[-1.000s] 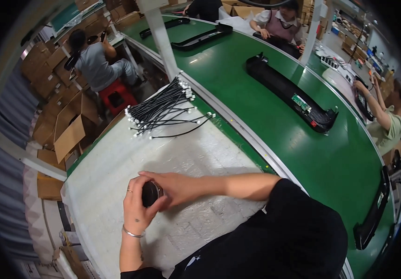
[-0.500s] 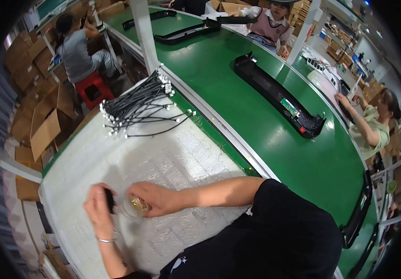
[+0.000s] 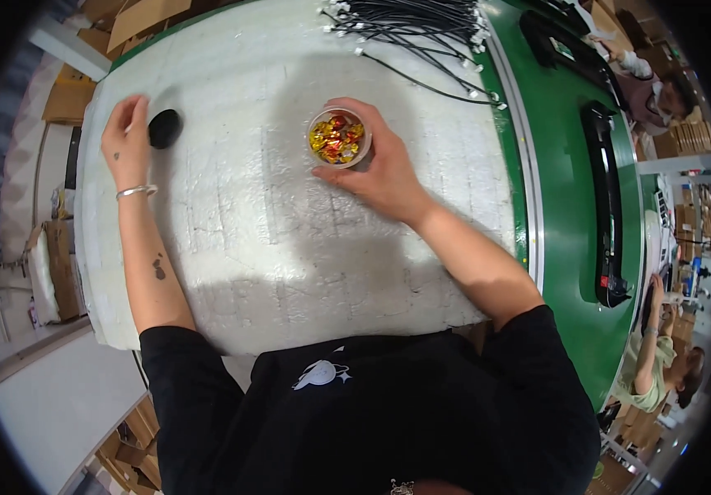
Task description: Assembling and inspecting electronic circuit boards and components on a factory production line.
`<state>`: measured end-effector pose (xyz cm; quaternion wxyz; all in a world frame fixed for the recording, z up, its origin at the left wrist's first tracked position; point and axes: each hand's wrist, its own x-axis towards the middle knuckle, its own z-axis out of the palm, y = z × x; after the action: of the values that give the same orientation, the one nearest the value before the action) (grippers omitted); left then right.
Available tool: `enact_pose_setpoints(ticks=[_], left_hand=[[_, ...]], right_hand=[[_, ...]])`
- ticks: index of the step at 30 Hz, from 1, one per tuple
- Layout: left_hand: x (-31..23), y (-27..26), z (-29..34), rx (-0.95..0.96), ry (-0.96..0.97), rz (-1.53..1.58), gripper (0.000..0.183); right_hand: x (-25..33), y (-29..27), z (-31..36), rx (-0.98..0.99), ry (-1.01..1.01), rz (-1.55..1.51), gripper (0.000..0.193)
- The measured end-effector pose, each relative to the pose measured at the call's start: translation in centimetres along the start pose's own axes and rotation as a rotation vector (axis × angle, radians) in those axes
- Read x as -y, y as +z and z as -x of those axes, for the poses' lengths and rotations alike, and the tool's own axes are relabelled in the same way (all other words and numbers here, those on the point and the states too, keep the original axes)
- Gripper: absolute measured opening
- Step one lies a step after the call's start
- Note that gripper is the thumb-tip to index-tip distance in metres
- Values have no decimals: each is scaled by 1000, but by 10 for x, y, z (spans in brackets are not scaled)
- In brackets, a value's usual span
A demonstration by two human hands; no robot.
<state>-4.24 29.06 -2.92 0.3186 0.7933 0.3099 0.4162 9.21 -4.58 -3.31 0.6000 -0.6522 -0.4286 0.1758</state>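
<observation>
Held two bare hands well apart over one white table [image 3: 248, 190]. Gripped one clear round tub [image 3: 307, 142] in the right hand [image 3: 384, 169], with thumb and fingers curved around its sides and parted only by its width. Packed inside with shiny gold and red wrapped sweets [image 3: 337, 139], too crowded to count. Could not tell from above about contact between tub and table. Held the left hand [image 3: 127, 142] with fingers loosely bent, partway parted, and nothing seen in its grasp. Had one round black lid [image 3: 166, 129] just right of that hand, too close to tell touching from apart. Showed beyond the tub one heap of black cables [image 3: 421, 25] with white ends, uncountable. Included at right at least two long black panels [image 3: 609, 206] on a green table [image 3: 574, 272], near two co-workers [image 3: 648, 384].
</observation>
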Motion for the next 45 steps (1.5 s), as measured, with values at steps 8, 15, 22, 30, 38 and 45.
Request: enact_pose_setpoints(ticks=[8,15,22,30,38,45], left_hand=[[-195,34,90,522,827,-102,12],[-188,71,86,936,682,-326,11],[-194,26,59,681,631,97,9],[-214,4,78,597,-219,1111,19],[-194,17,68,585,-453,1416,24],[-174,2,66,532,-439,1398,23]], right_hand=[[0,-2,7,-66,-50,35,72],[9,3,11,-48,-87,172,72],[2,1,-5,-57,-22,55,74],[-22,90,-141,-27,-235,29,53],[-86,124,-181,56,-20,-139,60],[-7,-85,-129,-190,-239,320,75]])
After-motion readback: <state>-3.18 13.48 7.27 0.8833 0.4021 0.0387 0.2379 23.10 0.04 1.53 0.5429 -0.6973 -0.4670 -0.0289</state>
